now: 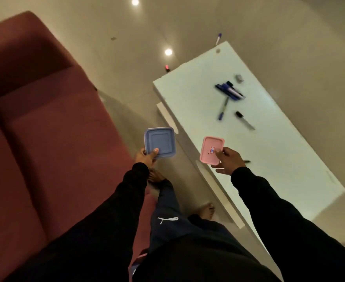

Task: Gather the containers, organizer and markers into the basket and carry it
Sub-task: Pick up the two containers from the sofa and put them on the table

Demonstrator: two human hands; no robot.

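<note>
While left hand (145, 157) grips blue container (159, 142), right hand (227, 159) pinches pink container (211, 150).

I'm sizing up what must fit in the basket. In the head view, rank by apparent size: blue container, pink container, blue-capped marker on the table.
1. blue container
2. pink container, slightly smaller
3. blue-capped marker, farther away, so less sure

A glossy beige floor (188, 21) fills the far part of the scene and mirrors two round ceiling lights (168, 52) as bright spots. On the left stands a dark red sofa (45, 129) with a broad armrest and deep seat cushions. On the right a long white counter (279, 159) runs diagonally from near to far.
</note>
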